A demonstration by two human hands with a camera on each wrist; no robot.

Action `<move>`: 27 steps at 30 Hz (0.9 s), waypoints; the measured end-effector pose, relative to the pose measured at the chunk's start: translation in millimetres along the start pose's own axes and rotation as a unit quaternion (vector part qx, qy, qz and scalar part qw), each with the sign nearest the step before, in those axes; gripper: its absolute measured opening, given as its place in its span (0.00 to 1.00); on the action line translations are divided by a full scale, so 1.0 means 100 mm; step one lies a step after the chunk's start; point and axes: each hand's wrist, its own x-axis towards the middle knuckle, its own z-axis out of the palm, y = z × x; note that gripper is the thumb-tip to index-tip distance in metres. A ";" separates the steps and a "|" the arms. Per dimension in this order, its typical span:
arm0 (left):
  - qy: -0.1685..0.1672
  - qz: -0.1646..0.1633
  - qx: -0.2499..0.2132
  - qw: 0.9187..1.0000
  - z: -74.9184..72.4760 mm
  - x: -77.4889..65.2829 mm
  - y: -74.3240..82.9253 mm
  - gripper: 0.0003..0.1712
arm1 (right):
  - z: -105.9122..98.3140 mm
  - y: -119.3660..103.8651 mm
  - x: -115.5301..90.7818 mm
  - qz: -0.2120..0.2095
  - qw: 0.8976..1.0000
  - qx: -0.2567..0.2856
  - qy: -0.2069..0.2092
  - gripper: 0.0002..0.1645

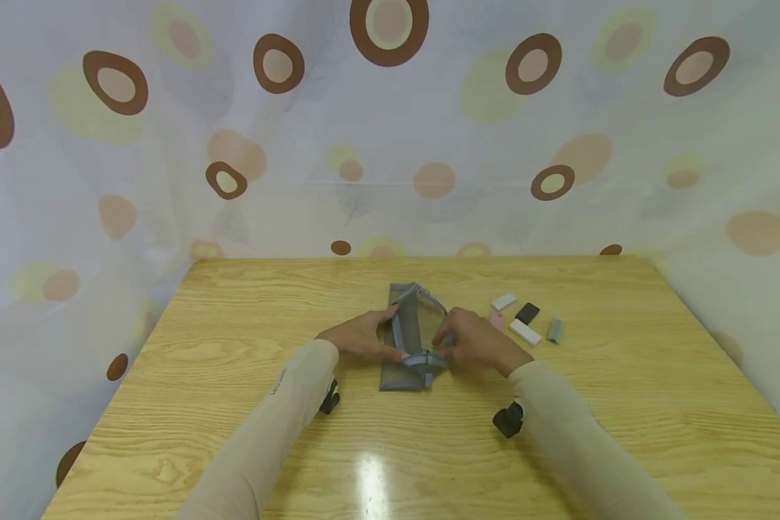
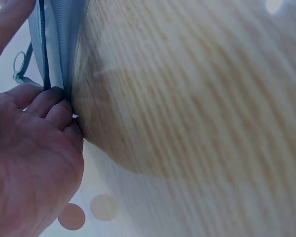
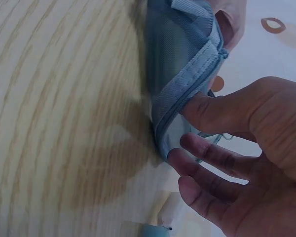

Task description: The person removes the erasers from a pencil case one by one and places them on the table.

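Note:
A grey-blue mesh zip pouch (image 1: 404, 379) lies on the table in front of me, its zipped mouth spread apart. My left hand (image 1: 364, 334) grips the left side of the mouth, thumb and fingers apart along the edge. In the left wrist view, the left fingers (image 2: 59, 111) curl against the pouch's zipped edge (image 2: 64, 44). On the opposite side, my right hand (image 1: 477, 339) holds the rim. The right wrist view shows its thumb at the zipper band (image 3: 190, 74) and fingertips at the opening's inner side. Whether anything lies inside the pouch is hard to tell.
Right of the pouch lie small blocks: a white one (image 1: 503, 301), a black one (image 1: 527, 313), another white one (image 1: 525, 332), a grey one (image 1: 555, 331) and a pink one (image 1: 497, 320) partly behind my right hand. A patterned curtain (image 1: 390, 209) hangs behind the wooden table (image 1: 247, 303).

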 end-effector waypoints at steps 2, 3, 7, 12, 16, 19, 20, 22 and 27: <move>0.002 0.000 0.002 1.000 0.01 0.00 0.01 0.64 | 0.01 0.01 0.00 0.002 1.000 -0.002 -0.003 0.08; 0.003 0.000 0.005 1.000 0.01 0.00 0.01 0.64 | 0.01 0.01 0.00 0.002 1.000 -0.003 -0.003 0.08; 0.005 -0.001 0.012 1.000 0.01 0.00 0.00 0.63 | 0.02 0.02 -0.01 0.007 1.000 0.004 -0.002 0.09; 0.004 -0.002 0.013 1.000 0.01 0.00 0.00 0.63 | 0.03 0.01 0.00 -0.001 1.000 -0.006 -0.007 0.12; 0.005 -0.001 0.012 1.000 0.01 -0.01 0.01 0.63 | 0.03 -0.01 0.00 -0.002 1.000 -0.006 -0.015 0.14; 0.006 0.002 0.012 1.000 0.01 -0.01 0.01 0.63 | 0.04 -0.01 0.00 0.000 1.000 -0.004 -0.014 0.15; 0.006 0.002 0.013 1.000 0.01 -0.01 0.01 0.63 | 0.04 -0.01 0.00 -0.003 1.000 -0.006 -0.013 0.15; 0.006 0.003 0.014 1.000 0.01 -0.01 0.02 0.63 | 0.04 -0.02 0.00 -0.002 1.000 -0.007 -0.011 0.15; 0.006 0.004 0.011 1.000 0.01 -0.01 0.02 0.63 | 0.03 -0.03 0.00 0.001 1.000 -0.011 -0.009 0.15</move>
